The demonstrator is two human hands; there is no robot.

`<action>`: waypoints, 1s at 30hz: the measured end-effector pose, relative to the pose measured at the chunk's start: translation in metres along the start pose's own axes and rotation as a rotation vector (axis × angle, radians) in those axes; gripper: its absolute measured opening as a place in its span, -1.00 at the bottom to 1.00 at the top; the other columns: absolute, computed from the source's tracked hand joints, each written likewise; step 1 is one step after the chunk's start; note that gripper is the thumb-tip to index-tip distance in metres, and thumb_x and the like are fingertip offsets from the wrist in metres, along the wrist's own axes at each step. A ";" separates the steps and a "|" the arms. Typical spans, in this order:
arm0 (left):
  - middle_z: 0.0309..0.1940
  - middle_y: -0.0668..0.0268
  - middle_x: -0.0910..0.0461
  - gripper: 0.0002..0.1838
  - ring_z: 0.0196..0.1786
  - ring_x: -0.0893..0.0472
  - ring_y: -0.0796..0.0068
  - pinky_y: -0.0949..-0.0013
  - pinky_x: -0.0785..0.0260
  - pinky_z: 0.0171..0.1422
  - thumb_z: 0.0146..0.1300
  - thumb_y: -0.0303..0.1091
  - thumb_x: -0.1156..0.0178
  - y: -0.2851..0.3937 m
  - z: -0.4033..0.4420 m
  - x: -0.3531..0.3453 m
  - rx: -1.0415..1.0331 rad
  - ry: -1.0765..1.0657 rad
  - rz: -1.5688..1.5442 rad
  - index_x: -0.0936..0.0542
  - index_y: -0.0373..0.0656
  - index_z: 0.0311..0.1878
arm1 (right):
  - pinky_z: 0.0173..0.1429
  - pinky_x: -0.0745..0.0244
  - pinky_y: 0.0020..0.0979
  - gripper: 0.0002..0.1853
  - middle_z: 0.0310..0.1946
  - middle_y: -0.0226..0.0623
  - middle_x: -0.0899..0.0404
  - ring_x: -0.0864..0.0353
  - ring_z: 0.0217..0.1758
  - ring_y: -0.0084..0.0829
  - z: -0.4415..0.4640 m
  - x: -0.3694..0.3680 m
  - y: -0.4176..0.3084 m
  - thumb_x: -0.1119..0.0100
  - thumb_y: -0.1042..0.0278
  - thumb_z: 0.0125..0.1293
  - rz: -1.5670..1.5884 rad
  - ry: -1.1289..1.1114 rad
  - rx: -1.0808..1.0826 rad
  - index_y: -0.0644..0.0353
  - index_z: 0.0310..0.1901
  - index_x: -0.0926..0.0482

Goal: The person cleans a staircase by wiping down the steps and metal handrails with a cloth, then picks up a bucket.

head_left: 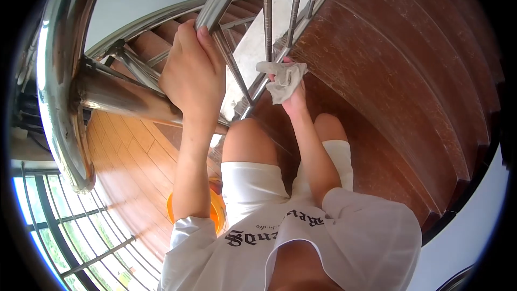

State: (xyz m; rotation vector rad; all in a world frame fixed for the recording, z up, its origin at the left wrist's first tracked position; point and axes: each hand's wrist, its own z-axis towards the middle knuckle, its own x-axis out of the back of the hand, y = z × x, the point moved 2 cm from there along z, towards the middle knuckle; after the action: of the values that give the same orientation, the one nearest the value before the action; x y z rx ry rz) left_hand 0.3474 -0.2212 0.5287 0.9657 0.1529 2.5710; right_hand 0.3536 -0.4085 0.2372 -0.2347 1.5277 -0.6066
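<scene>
My left hand (195,70) is wrapped round the shiny metal handrail (222,0) at the upper middle, its thumb lying along the near side. To its right, my right hand (293,94) holds a crumpled grey-beige cloth (285,80) near the foot of the thin metal balusters (267,16). The cloth covers most of the palm and part of the fingers. It lies beside the metal bottom rail (258,87), close to a baluster; whether the two touch is unclear.
Brown stair treads (398,59) curve down the right side. A thick metal post (59,91) and cross tube (126,97) stand at the left. An orange bucket (217,213) sits on the wooden floor (126,151), partly behind my left arm. A barred window (81,226) is at lower left.
</scene>
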 end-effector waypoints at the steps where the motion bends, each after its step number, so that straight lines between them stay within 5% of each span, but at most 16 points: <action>1: -0.26 0.20 -0.77 -0.73 -0.33 -0.75 0.02 0.02 -0.55 -0.32 0.67 -0.18 -0.01 0.001 -0.001 0.000 -0.006 0.011 0.011 -0.65 -0.09 0.03 | 0.59 -0.51 -0.06 -0.52 0.45 -0.17 -0.52 -0.54 0.51 -0.21 0.003 -0.024 -0.003 -0.12 0.10 0.72 0.011 -0.012 0.000 0.06 0.52 -0.40; 4: -0.27 0.22 -0.76 -0.74 -0.33 -0.75 0.04 0.04 -0.53 -0.34 0.67 -0.18 -0.01 0.001 0.002 0.000 -0.010 0.056 -0.007 -0.64 -0.09 0.01 | 0.62 -0.47 -0.08 -0.42 0.54 -0.18 -0.44 -0.45 0.60 -0.24 0.020 -0.099 -0.005 -0.18 0.13 0.68 0.086 -0.152 0.183 0.04 0.60 -0.30; 9: -0.30 0.19 -0.75 -0.72 -0.34 -0.73 -0.01 -0.01 -0.50 -0.34 0.69 -0.17 0.02 0.001 0.000 0.003 0.017 0.010 -0.030 -0.65 -0.05 0.05 | 0.61 -0.42 -0.28 -0.46 0.50 -0.19 -0.49 -0.48 0.55 -0.37 0.042 -0.214 -0.031 -0.19 0.07 0.67 -0.150 -0.219 0.313 0.19 0.50 -0.44; 10: -0.26 0.24 -0.74 -0.75 -0.32 -0.74 0.03 0.04 -0.53 -0.32 0.67 -0.18 -0.02 0.002 0.001 0.003 0.017 0.000 -0.020 -0.63 -0.09 0.03 | 0.47 -0.52 -0.37 -0.53 0.36 -0.29 -0.56 -0.59 0.39 -0.46 0.043 -0.224 -0.034 -0.24 0.26 0.66 -0.179 -0.279 0.329 0.23 0.46 -0.46; 14: -0.25 0.17 -0.74 -0.69 -0.28 -0.75 -0.01 0.02 -0.55 -0.25 0.68 -0.14 0.03 0.002 0.001 0.006 0.035 -0.039 -0.059 -0.64 -0.10 0.08 | 0.31 -0.59 -0.39 -0.62 0.12 -0.32 -0.72 -0.69 0.20 -0.49 0.032 -0.239 -0.023 -0.26 0.39 0.61 -0.473 -0.525 0.425 0.28 0.36 -0.54; 18: -0.26 0.13 -0.74 -0.57 -0.14 -0.75 -0.03 -0.01 -0.56 -0.04 0.69 -0.05 0.14 -0.004 0.001 0.005 0.057 -0.028 -0.305 -0.68 -0.10 0.07 | 0.22 -0.61 -0.33 -0.74 0.08 -0.25 -0.76 -0.73 0.15 -0.44 0.043 -0.229 -0.025 -0.21 0.50 0.56 -0.599 -0.565 0.288 0.31 0.20 -0.67; 20: -0.22 0.16 -0.76 -0.56 -0.13 -0.75 0.04 0.01 -0.57 -0.01 0.68 -0.02 0.12 -0.008 0.000 -0.002 -0.151 0.237 -0.066 -0.69 -0.05 0.05 | 0.15 -0.63 -0.27 -0.69 -0.02 -0.16 -0.77 -0.78 0.07 -0.30 0.048 -0.216 -0.017 -0.18 0.52 0.54 -0.724 -0.631 0.369 0.29 0.26 -0.56; 22: 0.19 0.03 -0.59 -0.49 0.24 -0.54 -0.10 -0.09 -0.44 0.28 0.72 0.00 0.18 -0.005 -0.004 0.001 -0.068 0.062 -0.109 -0.68 -0.10 0.22 | 0.09 -0.64 -0.20 -0.59 -0.10 -0.04 -0.77 -0.81 -0.02 -0.10 0.047 -0.202 -0.009 -0.19 0.49 0.50 -0.871 -0.651 0.418 0.25 0.31 -0.39; 24: 0.16 0.03 -0.61 -0.52 0.21 -0.56 -0.12 -0.05 -0.44 0.31 0.71 -0.01 0.13 -0.009 -0.007 -0.008 -0.103 0.032 -0.006 -0.67 -0.08 0.25 | 0.03 -0.65 -0.14 -0.59 -0.12 0.01 -0.76 -0.81 -0.03 0.03 0.045 -0.201 -0.001 -0.22 0.45 0.48 -0.869 -0.590 0.678 0.26 0.29 -0.39; 25: -0.03 0.03 -0.65 -0.62 -0.01 -0.64 0.03 0.05 -0.46 0.06 0.69 -0.10 0.00 -0.012 -0.009 -0.011 -0.138 0.035 -0.004 -0.63 -0.19 0.19 | -0.04 -0.64 -0.07 -0.61 -0.17 0.04 -0.74 -0.77 -0.09 0.15 0.042 -0.203 -0.004 -0.21 0.47 0.46 -0.828 -0.600 0.575 0.27 0.25 -0.38; 26: -0.19 0.05 -0.65 -0.64 -0.17 -0.66 0.08 0.09 -0.46 -0.08 0.70 -0.11 -0.01 -0.012 -0.011 -0.012 -0.104 0.011 -0.039 -0.61 -0.24 0.12 | -0.25 -0.50 -0.30 -0.27 -0.21 -0.13 -0.78 -0.70 -0.29 -0.17 0.042 -0.193 0.016 -0.19 0.13 0.44 -0.735 -0.477 0.434 0.32 0.55 -0.35; 29: -0.52 0.16 -0.59 -0.54 -0.47 -0.63 0.17 0.14 -0.39 -0.30 0.74 -0.03 0.06 -0.013 -0.011 -0.018 0.010 -0.039 -0.091 -0.61 -0.26 -0.04 | -0.15 -0.62 -0.02 -0.67 -0.23 -0.01 -0.73 -0.75 -0.20 0.14 0.045 -0.126 0.042 -0.24 0.46 0.46 -1.128 -0.537 0.631 0.29 0.18 -0.43; 30: -0.53 0.17 -0.59 -0.53 -0.49 -0.61 0.21 0.16 -0.37 -0.32 0.74 -0.01 0.05 -0.015 -0.011 -0.020 0.001 -0.031 -0.062 -0.62 -0.25 -0.05 | -0.03 -0.57 -0.06 -0.76 -0.13 -0.06 -0.70 -0.73 -0.09 0.02 0.039 -0.094 0.056 -0.24 0.47 0.44 -1.138 -0.556 0.635 0.23 0.09 -0.55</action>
State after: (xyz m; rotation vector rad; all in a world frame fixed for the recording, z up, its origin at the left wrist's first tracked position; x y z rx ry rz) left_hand 0.3584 -0.2150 0.5051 0.9847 0.1727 2.4988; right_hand 0.4101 -0.3232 0.2920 -0.7172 0.4927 -1.7072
